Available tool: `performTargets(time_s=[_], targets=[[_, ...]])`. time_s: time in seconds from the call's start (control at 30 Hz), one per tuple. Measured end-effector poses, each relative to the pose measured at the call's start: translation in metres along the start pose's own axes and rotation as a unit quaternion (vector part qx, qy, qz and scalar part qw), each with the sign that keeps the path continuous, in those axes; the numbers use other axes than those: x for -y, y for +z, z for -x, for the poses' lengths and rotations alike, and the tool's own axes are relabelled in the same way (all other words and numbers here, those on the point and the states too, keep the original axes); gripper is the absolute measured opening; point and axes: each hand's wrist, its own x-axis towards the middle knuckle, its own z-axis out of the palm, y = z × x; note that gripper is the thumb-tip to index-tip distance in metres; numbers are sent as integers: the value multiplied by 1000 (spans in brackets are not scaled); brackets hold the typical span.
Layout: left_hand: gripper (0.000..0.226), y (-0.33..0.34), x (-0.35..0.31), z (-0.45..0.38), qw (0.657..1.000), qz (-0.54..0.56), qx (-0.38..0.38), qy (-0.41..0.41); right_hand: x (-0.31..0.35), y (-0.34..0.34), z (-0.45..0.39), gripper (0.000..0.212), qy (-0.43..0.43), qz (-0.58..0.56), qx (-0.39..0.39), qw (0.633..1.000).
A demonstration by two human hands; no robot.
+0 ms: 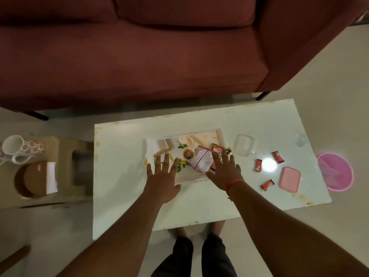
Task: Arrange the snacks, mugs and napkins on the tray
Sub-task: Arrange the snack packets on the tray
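Note:
A white tray [221, 135] with a printed picture lies in the middle of the white table [199, 204]. A clear snack packet [199, 161] and a dark packet [218, 151] lie on its right part. My left hand [162, 177] hovers spread over the tray's near left edge, holding nothing. With its fingers apart, my right hand [225, 171] hangs over the packets at the tray's near right corner. Three small red sachets [258, 165] [278, 157] [267, 184] lie on the table to the right. A floral mug [22, 147] and white napkins [51, 177] sit on a side stand at the left.
A clear plastic box [244, 144] and its pink lid [290, 179] lie right of the tray. A pink round mat [337, 171] is on the floor past the table's right edge. A maroon sofa [139, 52] stands behind the table. A brown round container [34, 176] shares the stand [65, 148].

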Motion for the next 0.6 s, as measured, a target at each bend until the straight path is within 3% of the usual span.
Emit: performTargets(time_s=[0.2, 0.47, 0.6], targets=[[89, 43, -11, -41, 1000, 12, -2, 16, -13, 35, -37, 82, -43, 84, -11, 995], [101, 87, -38, -118, 998, 1, -28, 65, -28, 74, -99, 74, -141, 219, -85, 962], [100, 99, -53, -137, 997, 20, -33, 66, -31, 78, -123, 54, -209, 221, -178, 936]])
